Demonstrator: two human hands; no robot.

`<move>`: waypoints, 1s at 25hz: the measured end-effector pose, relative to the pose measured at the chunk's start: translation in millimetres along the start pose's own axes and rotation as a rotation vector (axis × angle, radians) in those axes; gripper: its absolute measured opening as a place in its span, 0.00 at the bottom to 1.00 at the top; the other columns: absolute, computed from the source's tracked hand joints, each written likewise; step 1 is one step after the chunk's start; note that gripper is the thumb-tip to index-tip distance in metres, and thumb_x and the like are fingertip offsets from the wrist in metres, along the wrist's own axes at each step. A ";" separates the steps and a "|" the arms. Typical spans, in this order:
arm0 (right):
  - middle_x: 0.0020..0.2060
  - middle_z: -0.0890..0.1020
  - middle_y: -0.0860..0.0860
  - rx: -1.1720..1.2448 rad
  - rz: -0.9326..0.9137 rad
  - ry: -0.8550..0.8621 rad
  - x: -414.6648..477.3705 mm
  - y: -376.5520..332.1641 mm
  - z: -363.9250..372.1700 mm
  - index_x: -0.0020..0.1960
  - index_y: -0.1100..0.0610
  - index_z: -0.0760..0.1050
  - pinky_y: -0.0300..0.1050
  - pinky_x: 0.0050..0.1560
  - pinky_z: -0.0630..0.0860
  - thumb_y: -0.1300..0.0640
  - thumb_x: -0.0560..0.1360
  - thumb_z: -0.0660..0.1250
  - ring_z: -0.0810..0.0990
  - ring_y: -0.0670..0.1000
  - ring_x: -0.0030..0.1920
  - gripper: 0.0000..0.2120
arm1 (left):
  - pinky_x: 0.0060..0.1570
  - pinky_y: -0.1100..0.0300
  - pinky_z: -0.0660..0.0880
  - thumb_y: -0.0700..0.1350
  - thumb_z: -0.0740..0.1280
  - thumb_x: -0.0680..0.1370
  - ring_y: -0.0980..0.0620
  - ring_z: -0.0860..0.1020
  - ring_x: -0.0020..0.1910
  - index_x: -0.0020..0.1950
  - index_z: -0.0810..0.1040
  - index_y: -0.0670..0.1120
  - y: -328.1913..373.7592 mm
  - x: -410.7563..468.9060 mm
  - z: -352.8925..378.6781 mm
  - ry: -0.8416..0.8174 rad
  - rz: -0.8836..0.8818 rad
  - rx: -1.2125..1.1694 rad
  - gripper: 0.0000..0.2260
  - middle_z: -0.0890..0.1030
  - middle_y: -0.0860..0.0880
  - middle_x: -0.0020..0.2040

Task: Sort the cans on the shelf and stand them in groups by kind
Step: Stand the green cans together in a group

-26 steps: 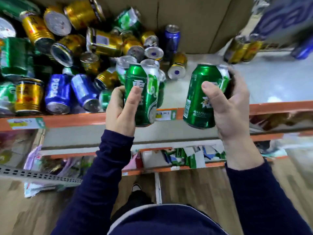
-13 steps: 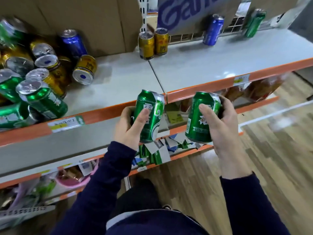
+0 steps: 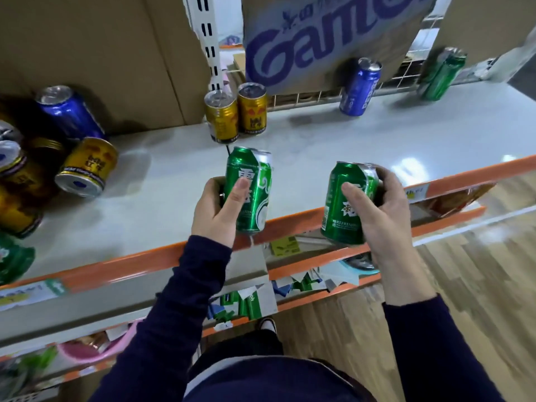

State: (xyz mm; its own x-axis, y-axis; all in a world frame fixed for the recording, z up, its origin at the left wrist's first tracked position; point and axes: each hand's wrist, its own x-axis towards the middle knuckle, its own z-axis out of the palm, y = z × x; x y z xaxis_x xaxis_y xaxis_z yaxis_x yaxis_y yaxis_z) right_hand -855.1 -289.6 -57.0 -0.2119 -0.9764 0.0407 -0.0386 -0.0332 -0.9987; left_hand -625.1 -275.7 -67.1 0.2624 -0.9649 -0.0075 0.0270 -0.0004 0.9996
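1. Faced pale grey shelf [image 3: 162, 204], orange front edge.
2. Saw gold and blue metal cans [image 3: 87, 166] heaped far left.
3. Gripped upright green aluminium can [image 3: 255, 178] in left hand [image 3: 214, 216], over shelf front.
4. Gripped second green aluminium can [image 3: 338, 221] in right hand [image 3: 383, 216], at shelf edge.

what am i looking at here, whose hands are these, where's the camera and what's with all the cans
There is no machine here. A person wears a camera on the head, and it looks down at their own two hands. The left hand grips the first green can and the right hand grips the second green can, both near the front edge of the grey shelf. At the back stand a pair of gold cans, a blue can and a far green can. A heap of cans lies at the left.
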 end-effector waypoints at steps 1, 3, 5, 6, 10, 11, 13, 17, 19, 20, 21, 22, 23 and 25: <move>0.50 0.83 0.48 -0.003 0.002 -0.011 12.3 0.4 -0.4 0.57 0.41 0.75 0.61 0.48 0.81 0.43 0.64 0.77 0.84 0.53 0.50 0.24 | 0.35 0.64 0.77 0.60 0.65 0.71 0.57 0.82 0.41 0.49 0.74 0.51 0.2 9.4 5.6 0.008 -0.001 0.006 0.15 0.82 0.52 0.43; 0.49 0.83 0.45 -0.015 0.002 -0.033 30.1 1.6 -1.2 0.56 0.39 0.75 0.57 0.47 0.82 0.42 0.63 0.77 0.84 0.50 0.49 0.23 | 0.35 0.65 0.77 0.60 0.65 0.71 0.58 0.82 0.40 0.49 0.74 0.51 -0.2 21.5 15.2 0.017 -0.004 0.003 0.15 0.82 0.53 0.42; 0.49 0.83 0.45 -0.018 -0.001 -0.044 51.6 3.7 -6.1 0.57 0.40 0.75 0.54 0.46 0.83 0.42 0.63 0.77 0.84 0.49 0.49 0.24 | 0.35 0.65 0.77 0.59 0.65 0.71 0.57 0.82 0.40 0.49 0.74 0.51 -2.8 34.1 29.8 0.027 -0.011 -0.007 0.15 0.83 0.55 0.41; 0.49 0.83 0.45 -0.015 0.003 -0.043 62.5 5.1 -9.4 0.57 0.41 0.75 0.52 0.46 0.83 0.42 0.63 0.76 0.84 0.48 0.49 0.24 | 0.35 0.65 0.77 0.60 0.66 0.71 0.57 0.82 0.41 0.49 0.74 0.51 -4.0 39.8 38.2 0.034 -0.015 -0.006 0.15 0.83 0.55 0.42; 0.50 0.83 0.47 -0.003 0.001 -0.066 108.3 11.4 -29.5 0.60 0.45 0.74 0.53 0.49 0.81 0.44 0.63 0.76 0.83 0.50 0.51 0.26 | 0.38 0.62 0.78 0.63 0.66 0.69 0.55 0.82 0.43 0.50 0.74 0.52 -6.1 62.0 79.6 0.041 -0.020 -0.002 0.18 0.83 0.53 0.44; 0.50 0.83 0.46 0.004 0.001 -0.074 118.4 12.8 -36.1 0.59 0.45 0.74 0.52 0.48 0.81 0.44 0.63 0.76 0.83 0.50 0.50 0.26 | 0.38 0.61 0.78 0.64 0.67 0.68 0.55 0.82 0.43 0.50 0.74 0.52 -6.3 66.2 91.5 0.040 -0.016 -0.001 0.20 0.83 0.53 0.44; 0.47 0.83 0.44 0.024 -0.003 -0.087 144.9 14.4 -58.5 0.58 0.44 0.75 0.48 0.45 0.81 0.45 0.63 0.76 0.83 0.49 0.48 0.25 | 0.39 0.60 0.78 0.66 0.66 0.66 0.55 0.82 0.44 0.51 0.74 0.51 -6.6 76.5 126.5 0.047 -0.004 0.012 0.22 0.83 0.53 0.44; 0.47 0.83 0.46 -0.025 -0.015 -0.136 206.3 15.6 -127.9 0.57 0.41 0.74 0.52 0.46 0.82 0.45 0.63 0.76 0.83 0.50 0.48 0.23 | 0.40 0.60 0.79 0.66 0.67 0.65 0.55 0.82 0.44 0.50 0.74 0.52 -6.5 91.2 215.8 0.090 0.005 -0.022 0.22 0.83 0.54 0.43; 0.48 0.83 0.48 -0.047 -0.015 -0.159 234.8 15.9 -164.5 0.59 0.43 0.74 0.54 0.49 0.81 0.46 0.64 0.76 0.83 0.51 0.49 0.25 | 0.39 0.62 0.78 0.65 0.67 0.66 0.56 0.82 0.43 0.49 0.74 0.52 -7.7 92.1 256.1 0.115 -0.008 -0.039 0.21 0.83 0.55 0.42; 0.49 0.83 0.48 -0.061 -0.024 -0.167 251.1 15.2 -185.4 0.61 0.45 0.73 0.53 0.49 0.81 0.47 0.65 0.76 0.83 0.50 0.49 0.26 | 0.39 0.62 0.78 0.63 0.68 0.67 0.56 0.82 0.43 0.49 0.75 0.51 -8.8 92.3 278.6 0.132 -0.017 -0.046 0.19 0.83 0.55 0.42; 0.49 0.83 0.48 -0.077 -0.039 -0.172 268.0 14.3 -205.3 0.63 0.46 0.71 0.49 0.50 0.80 0.49 0.66 0.76 0.83 0.48 0.50 0.27 | 0.39 0.63 0.77 0.61 0.68 0.68 0.56 0.82 0.42 0.49 0.75 0.50 -9.9 92.5 299.6 0.148 -0.025 -0.055 0.18 0.83 0.55 0.42; 0.49 0.83 0.46 -0.099 -0.057 -0.177 285.5 13.4 -223.5 0.65 0.47 0.70 0.44 0.50 0.79 0.52 0.67 0.76 0.83 0.46 0.50 0.29 | 0.38 0.63 0.77 0.59 0.67 0.69 0.56 0.82 0.42 0.49 0.75 0.49 -10.9 92.5 319.2 0.160 -0.031 -0.060 0.16 0.83 0.54 0.41; 0.49 0.83 0.45 -0.129 -0.080 -0.186 304.2 12.9 -240.2 0.66 0.48 0.69 0.39 0.49 0.78 0.54 0.68 0.76 0.82 0.43 0.49 0.29 | 0.38 0.63 0.77 0.59 0.67 0.70 0.56 0.82 0.42 0.49 0.75 0.49 -11.7 92.4 337.0 0.168 -0.035 -0.058 0.16 0.83 0.54 0.41; 0.49 0.82 0.42 -0.189 -0.136 -0.187 344.1 11.7 -265.6 0.66 0.53 0.69 0.31 0.45 0.76 0.57 0.69 0.76 0.81 0.38 0.47 0.28 | 0.39 0.62 0.77 0.60 0.67 0.69 0.55 0.82 0.42 0.49 0.75 0.49 -13.1 92.1 366.8 0.191 -0.041 -0.032 0.17 0.83 0.53 0.42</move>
State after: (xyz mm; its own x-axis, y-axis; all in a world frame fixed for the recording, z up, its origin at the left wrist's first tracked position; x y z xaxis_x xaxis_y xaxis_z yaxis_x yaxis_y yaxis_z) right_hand -1187.9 -569.4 -46.6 -0.0091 -0.9887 0.1496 -0.2392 -0.1431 -0.9604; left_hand -955.1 -460.9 -71.3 0.4382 -0.8971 -0.0563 0.0713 -0.0278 0.9971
